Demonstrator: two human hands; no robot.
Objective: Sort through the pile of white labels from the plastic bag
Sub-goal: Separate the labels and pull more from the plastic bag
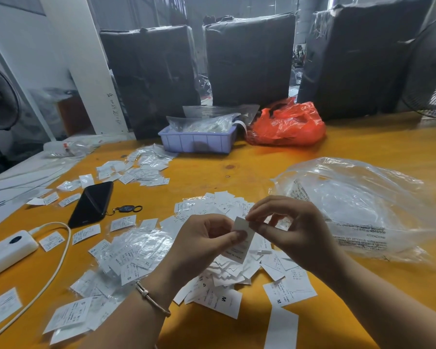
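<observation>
Far left edge: white power bank [9,250] w/ cream cable [58,258] looping toward the bottom. Right of it, black phone [92,204] face down on the yellow table [237,162], small key fob [126,209] beside it. Loose white labels, some in clear sleeves [136,248], scattered lower left & mid-left. Upper centre: lavender plastic tray [196,142] holding clear bags, red plastic bag [287,124] just right of it. Centre: pile of white labels [227,270] under both hands. Left hand [202,241], bracelet on wrist, thumb & fingers curled pinching one label [244,229]; right hand [290,224] pinches the same label's top edge. Right: clear plastic bag [358,207], crumpled, lying next to the pile.
</observation>
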